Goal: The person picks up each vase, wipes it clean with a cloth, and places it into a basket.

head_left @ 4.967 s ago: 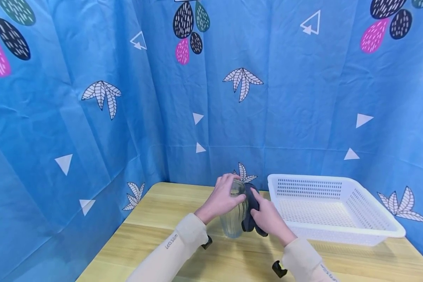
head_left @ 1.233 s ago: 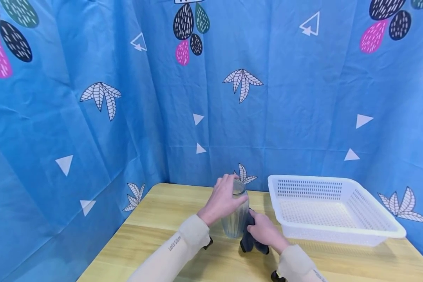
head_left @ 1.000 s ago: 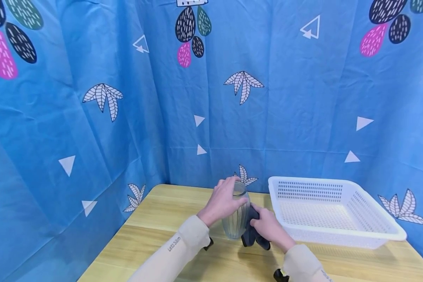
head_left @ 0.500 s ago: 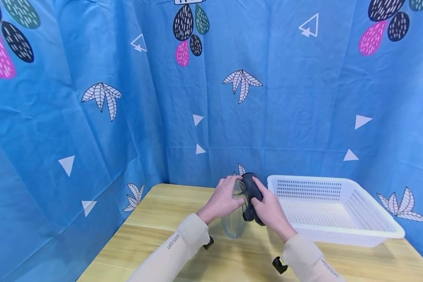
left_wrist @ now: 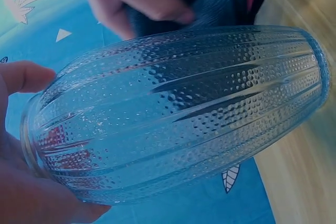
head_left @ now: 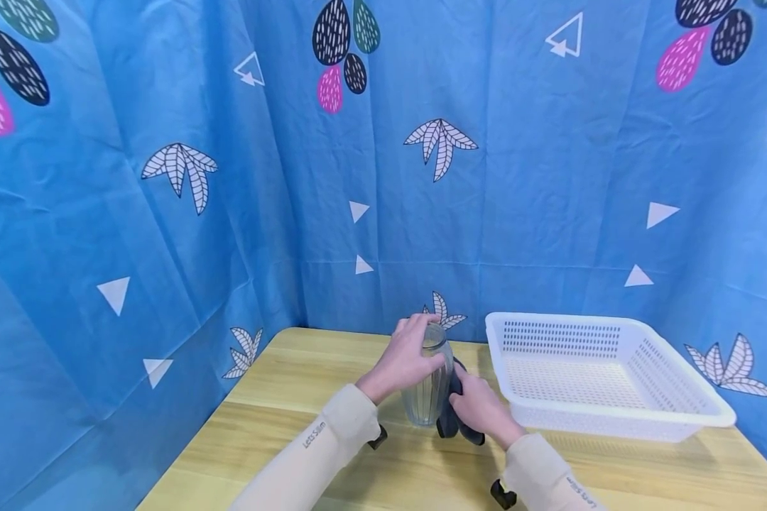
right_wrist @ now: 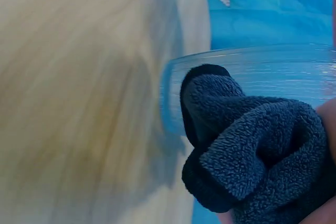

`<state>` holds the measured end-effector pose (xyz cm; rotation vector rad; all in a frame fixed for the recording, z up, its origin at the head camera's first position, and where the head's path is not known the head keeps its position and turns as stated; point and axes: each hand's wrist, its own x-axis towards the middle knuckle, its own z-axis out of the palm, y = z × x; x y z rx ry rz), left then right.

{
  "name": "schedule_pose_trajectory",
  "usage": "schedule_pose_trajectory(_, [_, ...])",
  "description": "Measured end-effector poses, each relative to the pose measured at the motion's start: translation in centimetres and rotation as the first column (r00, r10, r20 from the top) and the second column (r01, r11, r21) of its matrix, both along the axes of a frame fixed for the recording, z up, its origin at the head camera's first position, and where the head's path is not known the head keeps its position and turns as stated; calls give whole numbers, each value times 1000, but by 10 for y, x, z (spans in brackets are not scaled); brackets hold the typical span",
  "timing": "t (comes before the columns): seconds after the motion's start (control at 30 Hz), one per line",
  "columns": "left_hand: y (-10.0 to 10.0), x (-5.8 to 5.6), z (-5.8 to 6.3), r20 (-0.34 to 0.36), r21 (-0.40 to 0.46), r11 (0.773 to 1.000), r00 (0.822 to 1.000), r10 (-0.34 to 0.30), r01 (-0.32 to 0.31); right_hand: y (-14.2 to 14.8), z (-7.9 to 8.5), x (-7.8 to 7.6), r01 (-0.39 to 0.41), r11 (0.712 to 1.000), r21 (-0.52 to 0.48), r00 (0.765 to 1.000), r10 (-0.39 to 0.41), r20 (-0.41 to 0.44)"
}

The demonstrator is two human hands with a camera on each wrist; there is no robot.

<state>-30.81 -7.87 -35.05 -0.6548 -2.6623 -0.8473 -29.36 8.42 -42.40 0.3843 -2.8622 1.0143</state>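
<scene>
A clear glass vase with vertical ribs and a dimpled surface stands on the wooden table. My left hand grips it around its upper part near the rim; in the left wrist view, thumb and fingers curl about the neck of the vase. On the vase's right side, my right hand holds a bunched dark grey cloth against the glass. The cloth looks fluffy with a black edging in the right wrist view, its folded ends hanging below the fingers. Part of the cloth is hidden behind the right hand.
A white perforated plastic basket stands on the table to the right of the hands. A blue patterned curtain hangs behind the table and along its left side.
The right hand has moved the cloth up and down along the vase's right side; it is lower now than half a second ago. The left hand keeps its hold on the vase.
</scene>
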Motion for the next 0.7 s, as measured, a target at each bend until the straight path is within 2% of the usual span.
schedule_pose_trajectory(0.17, [0,2,-2,-5,44,999,1000,12,-12,0,-12,0,-61,998,13,995,59,82])
schedule_pose_trajectory(0.3, [0,2,-5,-16,42,998,999,41,-40,0,-14,1,-58,998,-28,992,61,110])
schedule_pose_trajectory(0.43, [0,3,-6,-71,-3,997,995,72,-72,2,-9,3,-28,997,-72,998,32,53])
schedule_pose_trajectory(0.57, [0,3,-3,-115,-34,995,990,86,-90,3,5,4,-2,991,-132,1000,-1,-23])
schedule_pose_trajectory(0.7, [-1,3,1,-87,-34,997,994,63,-66,6,26,5,7,981,-195,998,-20,-63])
